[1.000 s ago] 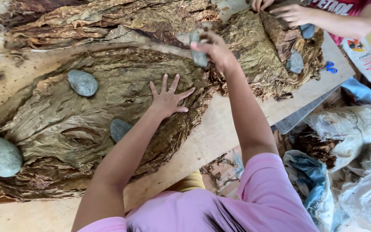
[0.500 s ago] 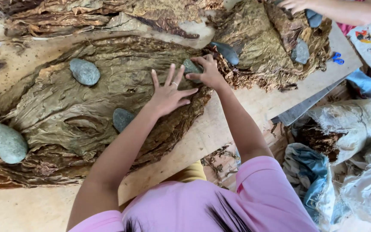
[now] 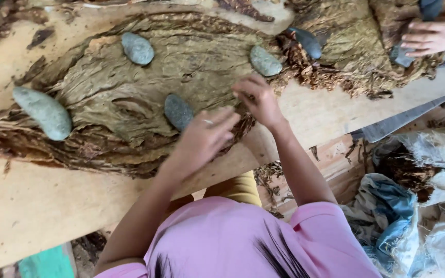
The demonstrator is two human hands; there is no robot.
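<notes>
A spread of dried brown leaves (image 3: 145, 98) covers the wooden desk (image 3: 42, 206) across the upper left and centre of the frame, weighted by grey stones (image 3: 177, 110). The left hand (image 3: 204, 138), blurred, rests flat with fingers apart on the leaves' lower edge; the right hand (image 3: 259, 100) hovers just beside it, fingers loosely curled, holding nothing.

One camera only, worn on the head, looking steeply down from close above the person's own arms onto the wooden bench (image 3: 37, 206), floor clutter showing at right.
</notes>
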